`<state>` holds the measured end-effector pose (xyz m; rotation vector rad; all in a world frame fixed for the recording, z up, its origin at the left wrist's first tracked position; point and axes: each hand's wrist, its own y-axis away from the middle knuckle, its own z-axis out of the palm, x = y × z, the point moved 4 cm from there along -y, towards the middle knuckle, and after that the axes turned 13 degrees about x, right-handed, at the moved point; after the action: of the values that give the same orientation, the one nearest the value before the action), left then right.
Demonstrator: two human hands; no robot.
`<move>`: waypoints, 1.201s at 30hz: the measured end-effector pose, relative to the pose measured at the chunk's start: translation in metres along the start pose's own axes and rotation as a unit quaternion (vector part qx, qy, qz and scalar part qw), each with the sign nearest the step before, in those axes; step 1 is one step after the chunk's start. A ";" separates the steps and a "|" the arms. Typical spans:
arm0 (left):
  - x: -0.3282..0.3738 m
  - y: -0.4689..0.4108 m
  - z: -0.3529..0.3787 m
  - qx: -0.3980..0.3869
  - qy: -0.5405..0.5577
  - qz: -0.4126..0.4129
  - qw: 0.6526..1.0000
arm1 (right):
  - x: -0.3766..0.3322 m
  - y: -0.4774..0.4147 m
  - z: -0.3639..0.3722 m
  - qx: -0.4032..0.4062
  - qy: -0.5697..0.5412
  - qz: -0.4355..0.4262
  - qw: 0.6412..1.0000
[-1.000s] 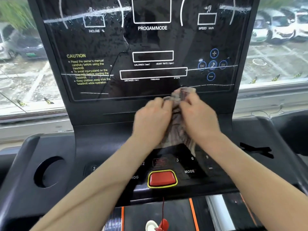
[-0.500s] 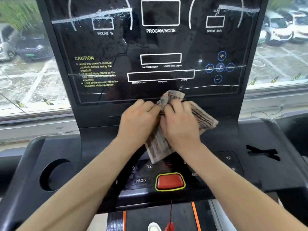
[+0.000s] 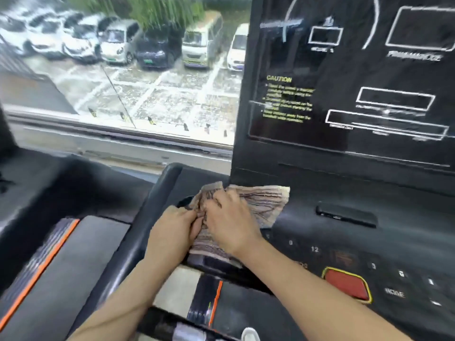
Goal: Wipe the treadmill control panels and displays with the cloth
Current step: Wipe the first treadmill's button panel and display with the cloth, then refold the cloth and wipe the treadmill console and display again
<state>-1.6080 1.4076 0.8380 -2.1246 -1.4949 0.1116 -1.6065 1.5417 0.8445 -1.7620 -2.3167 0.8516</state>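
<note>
- Far left: window (image 3: 123, 94) onto parked cars (image 3: 118, 45). Below it sits a second treadmill (image 3: 81, 254) with an orange stripe on its belt edge. Neither matters for this step.
- Left hand (image 3: 177, 230): fingers curled into the near-left edge of the cloth (image 3: 263, 205), pinching a fold.
- The cloth is striped and bunched. It lies on the left end of the control panel (image 3: 320, 242), just below the display's lower left corner. One flap spreads right, and another hangs over the near edge.
- Handling, my read: soft, light and limp, with no stiffness of its own, so it folds over itself and trails. Best held as a wad under the palm with the loose ends tucked in, so a flat face meets the surface. Can't tell if it's damp.
- Right hand (image 3: 231, 225): on top of the cloth, fingers curled into it, gripping. Both hands hold the same wad and touch each other.
- Right of the hands: the panel's number keys and the red button (image 3: 346, 284) are uncovered. Go light over the keys.
- Display (image 3: 344, 77): upright, glossy and black. It's too blurred to judge streaks.
</note>
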 end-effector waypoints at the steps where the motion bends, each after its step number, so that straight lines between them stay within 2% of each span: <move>1: -0.002 0.007 -0.004 0.001 -0.005 -0.009 1.000 | -0.007 0.003 0.003 -0.015 0.000 -0.014 1.000; 8: 0.004 0.071 -0.036 0.015 0.019 -0.064 0.998 | -0.050 0.040 -0.008 -0.032 -0.034 -0.105 0.993; 10: -0.003 0.095 -0.048 -0.012 0.020 -0.092 0.995 | -0.067 0.056 -0.008 -0.059 -0.071 -0.108 0.990; 12: -0.014 0.121 -0.067 -0.032 0.035 -0.152 0.987 | -0.086 0.065 -0.006 -0.109 -0.162 -0.093 0.976; 13: -0.019 0.133 -0.079 -0.032 0.058 -0.203 0.977 | -0.095 0.066 -0.007 -0.165 -0.251 -0.045 0.953; 14: -0.023 0.145 -0.092 -0.018 0.088 -0.257 0.962 | -0.105 0.066 -0.009 -0.229 -0.361 0.036 0.903; 16: -0.027 0.164 -0.122 0.020 0.138 -0.344 0.929 | -0.128 0.066 -0.014 -0.326 -0.525 0.166 0.769; 17: -0.029 0.172 -0.136 0.040 0.161 -0.378 0.911 | -0.141 0.065 -0.018 -0.349 -0.563 0.186 0.725; 21: -0.034 0.210 -0.199 0.136 0.300 -0.490 0.807 | -0.197 0.072 -0.025 -0.469 -0.628 0.240 0.572; 24: -0.034 0.249 -0.246 0.199 0.399 -0.538 0.715 | -0.242 0.089 -0.026 -0.596 -0.592 0.227 0.494; 25: -0.034 0.265 -0.261 0.209 0.420 -0.545 0.696 | -0.260 0.098 -0.028 -0.629 -0.588 0.209 0.464; 26: -0.035 0.281 -0.276 0.217 0.431 -0.547 0.684 | -0.278 0.109 -0.031 -0.654 -0.582 0.176 0.450; 29: -0.039 0.340 -0.316 0.246 0.446 -0.548 0.664 | -0.340 0.153 -0.038 -0.696 -0.555 0.047 0.454; 32: -0.047 0.391 -0.351 0.296 0.469 -0.534 0.638 | -0.387 0.190 -0.043 -0.713 -0.538 0.017 0.450; 34: -0.063 0.449 -0.384 0.332 0.469 -0.525 0.628 | -0.434 0.219 -0.047 -0.690 -0.541 -0.015 0.480; 36: -0.083 0.508 -0.418 0.352 0.463 -0.526 0.621 | -0.482 0.244 -0.052 -0.652 -0.534 -0.066 0.534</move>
<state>-1.0564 1.0532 0.9387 -0.2707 -1.3692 -0.6275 -1.2219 1.1610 0.8851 -1.0312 -4.6811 -0.2946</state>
